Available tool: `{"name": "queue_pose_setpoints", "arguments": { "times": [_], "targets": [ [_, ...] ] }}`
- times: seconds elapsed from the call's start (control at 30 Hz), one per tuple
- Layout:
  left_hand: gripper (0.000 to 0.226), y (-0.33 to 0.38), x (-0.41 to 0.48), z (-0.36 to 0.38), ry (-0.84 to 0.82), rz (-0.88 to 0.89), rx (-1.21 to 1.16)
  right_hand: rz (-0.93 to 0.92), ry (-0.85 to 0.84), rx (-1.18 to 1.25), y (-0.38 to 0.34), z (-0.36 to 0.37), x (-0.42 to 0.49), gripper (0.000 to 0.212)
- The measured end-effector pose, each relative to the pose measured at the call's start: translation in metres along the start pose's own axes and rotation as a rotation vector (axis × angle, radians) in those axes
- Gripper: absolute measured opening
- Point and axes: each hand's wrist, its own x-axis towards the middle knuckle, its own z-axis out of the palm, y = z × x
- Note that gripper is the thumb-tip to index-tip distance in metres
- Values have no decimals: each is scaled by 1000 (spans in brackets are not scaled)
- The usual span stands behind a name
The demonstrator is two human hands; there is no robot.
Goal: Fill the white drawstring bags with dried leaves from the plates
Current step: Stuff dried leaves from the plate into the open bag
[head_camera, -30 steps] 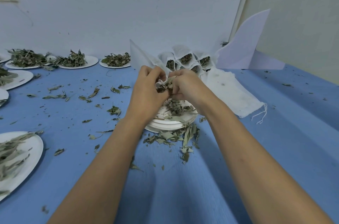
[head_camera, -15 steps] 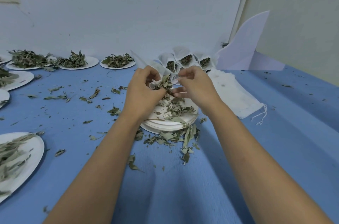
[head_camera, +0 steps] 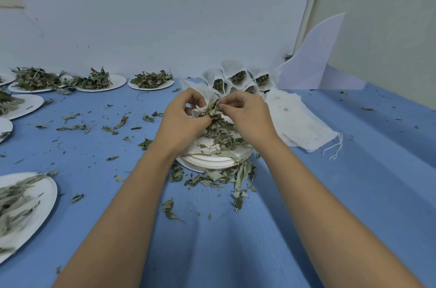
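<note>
My left hand [head_camera: 182, 118] holds a small white drawstring bag [head_camera: 200, 108] by its mouth, above a stack of white plates [head_camera: 212, 161] in the middle of the blue table. My right hand [head_camera: 247, 114] pinches dried leaves [head_camera: 213, 108] at the bag's opening. More dried leaves [head_camera: 221, 133] lie heaped on the top plate under both hands. Behind the hands, several filled white bags [head_camera: 238, 77] stand open against the wall.
A pile of flat empty bags [head_camera: 299, 120] lies right of the plates. Plates of leaves stand along the back left [head_camera: 151, 80] [head_camera: 99, 81] and at the near left [head_camera: 28, 202]. Loose leaves [head_camera: 219, 175] litter the blue cloth. A white board [head_camera: 313, 63] leans at the back right.
Both hands have drawn slightly apart, with the bag's mouth and the leaves now showing between them. The right hand has shifted a little to the right.
</note>
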Motion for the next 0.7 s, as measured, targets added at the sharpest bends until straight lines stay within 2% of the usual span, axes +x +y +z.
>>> {"name": "queue_pose_setpoints", "arguments": {
  "times": [0.17, 0.4, 0.6, 0.7],
  "targets": [
    [29, 3, 3, 4, 174, -30, 36, 83, -135, 205, -3, -3, 0, 14],
    [34, 3, 1, 8, 342, -89, 134, 121, -329, 282, -3, -2, -3, 15],
    [30, 2, 0, 16, 413, -22, 290, 213, -276, 324, -6, 12, -6, 14],
    [23, 3, 0, 19, 404, 29, 309, 181, -216, 244, -4, 17, -6, 26]
  ]
}}
